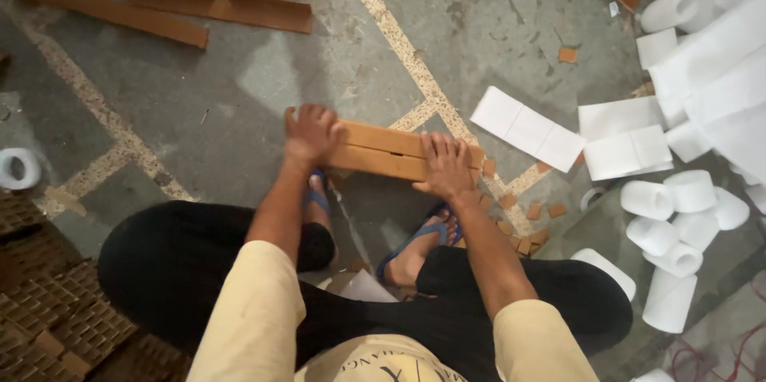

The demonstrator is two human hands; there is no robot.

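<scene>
- A long, flat brown cardboard strip is seen lying on the grey concrete floor, just ahead of the person's feet in blue sandals.
- The left hand is laid over the strip's left end, fingers close together and curled over the far edge, palm pressed down.
- The right hand is laid flat on the strip's right half, fingers spread slightly and pointed away from the body; nothing is pinched by either hand.
- The strip is held slightly slanted, its right end nearer the person than its left.
- Small brown cardboard offcuts are scattered on the floor just right of the strip.
- Folded white paper sheets lie farther right, well apart from the hands.
- White paper rolls are heaped at the right edge of the view.
- Two long brown cardboard angle pieces rest on the floor at upper left, far from the hands.
- A stack of brown corrugated cardboard is seen at lower left beside the person's knee.
</scene>
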